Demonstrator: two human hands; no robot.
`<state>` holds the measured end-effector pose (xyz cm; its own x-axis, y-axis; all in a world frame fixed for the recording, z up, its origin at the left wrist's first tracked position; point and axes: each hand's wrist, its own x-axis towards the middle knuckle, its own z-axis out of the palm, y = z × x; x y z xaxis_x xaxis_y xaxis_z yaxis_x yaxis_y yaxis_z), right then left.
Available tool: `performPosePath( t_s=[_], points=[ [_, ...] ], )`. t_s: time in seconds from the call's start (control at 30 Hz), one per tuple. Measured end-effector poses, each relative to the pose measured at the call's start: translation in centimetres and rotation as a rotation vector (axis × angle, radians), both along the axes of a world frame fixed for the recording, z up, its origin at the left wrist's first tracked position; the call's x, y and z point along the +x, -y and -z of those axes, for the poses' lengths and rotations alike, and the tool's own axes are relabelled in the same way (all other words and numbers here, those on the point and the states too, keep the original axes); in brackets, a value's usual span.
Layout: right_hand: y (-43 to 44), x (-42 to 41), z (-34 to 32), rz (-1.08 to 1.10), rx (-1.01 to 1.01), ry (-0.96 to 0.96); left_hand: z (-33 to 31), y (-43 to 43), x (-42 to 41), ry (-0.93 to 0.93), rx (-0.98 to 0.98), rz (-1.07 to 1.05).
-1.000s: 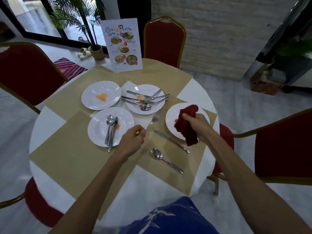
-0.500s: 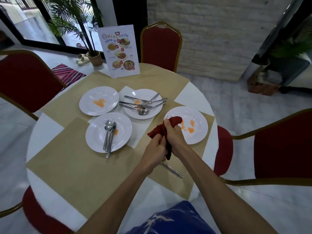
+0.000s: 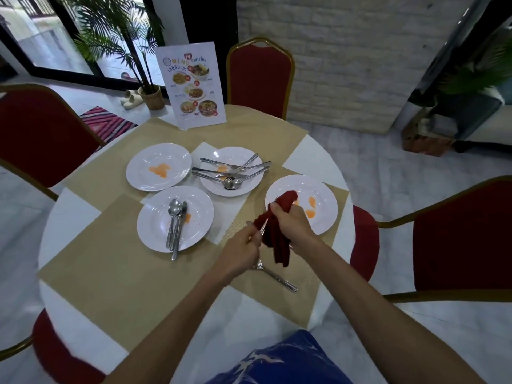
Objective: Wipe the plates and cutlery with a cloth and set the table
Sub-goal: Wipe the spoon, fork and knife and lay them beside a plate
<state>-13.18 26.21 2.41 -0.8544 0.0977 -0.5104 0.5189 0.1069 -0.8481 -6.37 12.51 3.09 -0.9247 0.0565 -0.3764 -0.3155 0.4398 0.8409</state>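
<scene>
My left hand [image 3: 243, 248] grips the handle of a metal piece of cutlery [image 3: 263, 226] above the tan placemat. My right hand [image 3: 293, 220] holds a dark red cloth [image 3: 278, 245] wrapped around that piece's upper end, which is hidden. Behind the hands is a white plate [image 3: 324, 189] with orange smears. A spoon [image 3: 277, 277] lies on the mat just below my hands. Another plate [image 3: 155, 228] carries a spoon and a knife. A third plate [image 3: 210, 187] holds several pieces of cutlery, and a fourth plate [image 3: 141, 170] has only an orange smear.
A standing menu card [image 3: 191, 84] is at the table's far edge. Red chairs with gold frames stand at the left [image 3: 41, 134], far side [image 3: 260, 73] and right [image 3: 457, 239]. A potted palm [image 3: 151, 97] stands by the glass door.
My hands were apart, the left with the cutlery and the right with the cloth over the right plate. They have come together, and the cloth now wraps the cutlery.
</scene>
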Motion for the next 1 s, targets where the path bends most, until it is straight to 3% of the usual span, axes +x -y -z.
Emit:
performPosePath(
  t_s=[0.07,0.1,0.2,0.27,0.4,0.53,0.63,0.73,0.87,1.0],
  points=[
    [-3.0,-1.1,-0.3,0.085,0.145,-0.059,0.0,2.1,0.4,-0.004,-0.080,0.054],
    [-4.6,-1.9,-0.6,0.164,0.098,-0.056,0.1,3.0,0.6,-0.026,-0.083,0.019],
    [-6.6,-3.2,-0.8,0.325,-0.335,0.022,0.4,3.2,0.4,-0.067,-0.036,-0.193],
    [-4.4,-2.3,-1.2,0.221,-0.458,0.094,0.2,1.1,-0.1,-0.058,0.008,-0.235],
    [0.6,0.8,0.0,-0.059,-0.314,0.041,-0.2,-2.2,-0.7,-0.071,-0.051,-0.092],
    [0.0,2.0,1.2,-0.071,-0.191,-0.049,-0.2,-0.3,-1.0,0.037,-0.239,0.135],
    [-1.0,2.7,1.2,-0.155,-0.085,-0.062,-0.7,0.7,-1.2,0.061,-0.321,0.092],
    [-1.7,3.0,0.5,-0.274,-0.063,-0.082,-0.2,0.9,-1.8,-0.021,-0.200,-0.182],
    [-2.0,3.9,-0.3,-0.449,-0.111,-0.070,0.3,0.2,-1.8,-0.035,0.099,-0.294],
    [-4.3,5.3,-1.2,-0.564,-0.095,-0.006,1.0,1.3,-1.5,0.015,0.177,-0.448]
  ],
)
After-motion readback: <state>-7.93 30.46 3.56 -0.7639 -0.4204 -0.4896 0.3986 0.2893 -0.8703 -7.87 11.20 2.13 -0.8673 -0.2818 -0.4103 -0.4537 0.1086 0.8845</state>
